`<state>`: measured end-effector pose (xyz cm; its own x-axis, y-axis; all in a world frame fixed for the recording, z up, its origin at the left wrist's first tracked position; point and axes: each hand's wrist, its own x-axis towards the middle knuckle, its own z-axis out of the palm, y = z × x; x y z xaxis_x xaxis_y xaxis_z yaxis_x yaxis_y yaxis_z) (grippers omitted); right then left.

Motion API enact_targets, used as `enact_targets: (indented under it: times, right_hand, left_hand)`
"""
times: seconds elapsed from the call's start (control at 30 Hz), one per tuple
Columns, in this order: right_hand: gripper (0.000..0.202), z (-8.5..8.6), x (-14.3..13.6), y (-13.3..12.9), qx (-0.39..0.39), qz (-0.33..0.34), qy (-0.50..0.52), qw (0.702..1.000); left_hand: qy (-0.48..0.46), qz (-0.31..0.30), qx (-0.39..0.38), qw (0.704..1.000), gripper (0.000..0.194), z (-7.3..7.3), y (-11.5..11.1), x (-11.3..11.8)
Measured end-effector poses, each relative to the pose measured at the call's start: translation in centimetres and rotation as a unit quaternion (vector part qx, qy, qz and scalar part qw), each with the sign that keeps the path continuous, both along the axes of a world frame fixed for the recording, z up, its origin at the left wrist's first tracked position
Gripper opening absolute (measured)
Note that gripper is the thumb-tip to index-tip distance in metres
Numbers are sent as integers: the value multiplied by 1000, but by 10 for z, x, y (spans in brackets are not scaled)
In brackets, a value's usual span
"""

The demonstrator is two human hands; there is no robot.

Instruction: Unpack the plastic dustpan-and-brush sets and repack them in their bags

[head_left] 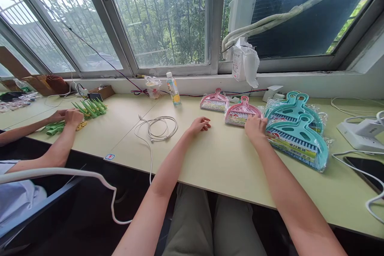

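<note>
My left hand (200, 125) hovers or rests over the table with loosely bent fingers and nothing in it. With my right hand (256, 127) I grip the right end of a pink dustpan-and-brush set (243, 109) in clear wrapping; my fingertips are partly hidden. A second pink dustpan set (215, 100) lies behind it to the left. Just right of my right hand, several wrapped turquoise dustpan sets overlap, the front turquoise set (300, 144) lying nearest to me.
A drink bottle (174, 90) stands by the window sill. A coiled white cable (162, 128) lies left of my left hand. At the right are a power strip (363, 134) and a phone (364, 170). On the left, another person's hands (70, 118) handle green items (93, 109).
</note>
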<state>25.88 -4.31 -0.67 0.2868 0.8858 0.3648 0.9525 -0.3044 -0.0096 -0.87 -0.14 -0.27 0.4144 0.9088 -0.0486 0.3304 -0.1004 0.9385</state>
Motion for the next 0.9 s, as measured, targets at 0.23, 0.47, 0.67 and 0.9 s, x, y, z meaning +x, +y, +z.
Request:
enact_targets:
  times: [0.23,0.47,0.67,0.9]
  right_hand:
    - [40,-7,1,3,12,0,-12,1000]
    - [37,-5,-3,0,17,-2,-27,999]
    - [34,-1,-3,0,18,34,-59,998]
    - [32,-6,-1,1,-2,112,-64,992]
  left_hand:
    - [4,-1,2,1000,28,0,1,0]
    - [1,-1,2,1000,29,-3,2,0]
    - [7,0,1,1000,29,-1,1,1]
    - [8,0,5,1000,29,-1,2,1]
